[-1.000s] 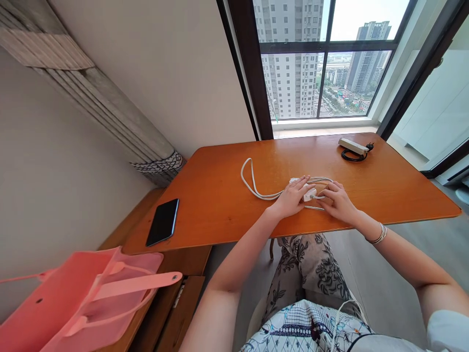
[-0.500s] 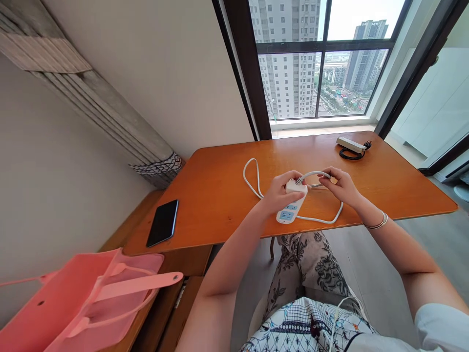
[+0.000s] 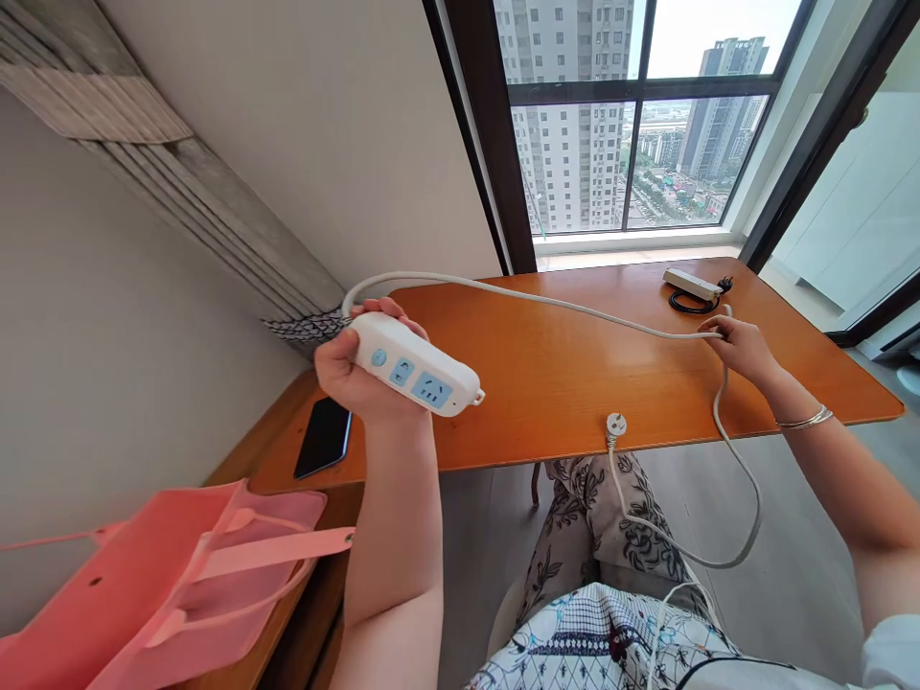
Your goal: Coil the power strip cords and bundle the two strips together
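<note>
My left hand (image 3: 374,369) is closed around a white power strip (image 3: 421,369) with blue socket faces, raised above the left part of the wooden table (image 3: 546,374). From the strip's far end a white cord (image 3: 546,299) arcs up and runs across to the right. There my right hand (image 3: 744,350) pinches the cord between thumb and fingers. Past that hand the cord hangs in a loop below the table's front edge. Its white plug (image 3: 616,425) is at that edge, prongs facing up.
Behind my left forearm a black phone (image 3: 323,438) lies on the table. A second power strip (image 3: 691,284) with a black cord is at the back right. A pink bag (image 3: 172,565) stands at the lower left, and a window (image 3: 639,163) rises behind the table.
My hands have moved far apart. The left carried the power strip leftward and turned it; the right drew the cord rightward. The cord between them is stretched out, and the plug has come into view.
</note>
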